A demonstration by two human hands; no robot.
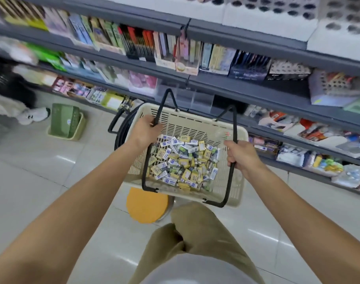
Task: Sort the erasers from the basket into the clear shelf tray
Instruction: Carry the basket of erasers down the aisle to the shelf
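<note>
Grey store shelves (246, 84) packed with stationery run across the background above a pale tiled floor. Between both hands hangs a beige basket (187, 124), its bottom covered with a heap of yellow and white erasers (183, 160). The left hand (147, 129) is curled round one black handle and the right hand (241, 156) round the other, so the erasers lie between them. Just beyond the basket, the clear shelf tray (195, 99) sits on a shelf. An orange stool (147, 204) shows underneath.
</note>
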